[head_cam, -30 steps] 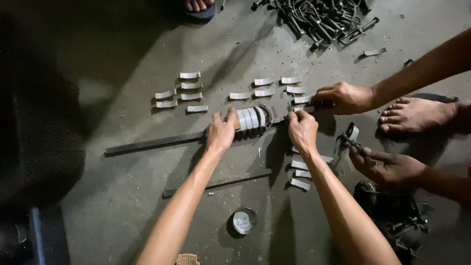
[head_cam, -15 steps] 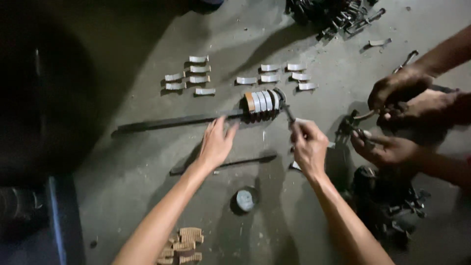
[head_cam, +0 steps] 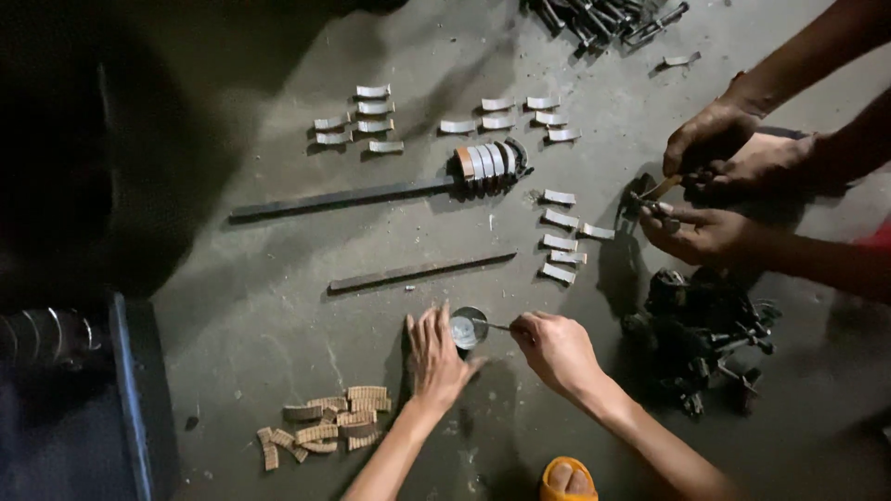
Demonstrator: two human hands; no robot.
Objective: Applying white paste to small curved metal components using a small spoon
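Grey concrete under us: our left hand [head_cam: 436, 357] rests open beside the small round tin [head_cam: 468, 327], our right hand [head_cam: 555, 351] pinches a thin tool [head_cam: 493, 325] dipped into it.

both forearms bare, no sleeves showing. left hand [head_cam: 436, 357] and right hand [head_cam: 555, 351] no gloves, rings or watch. orange open-toe sandal [head_cam: 568, 480] on foot, bottom edge.
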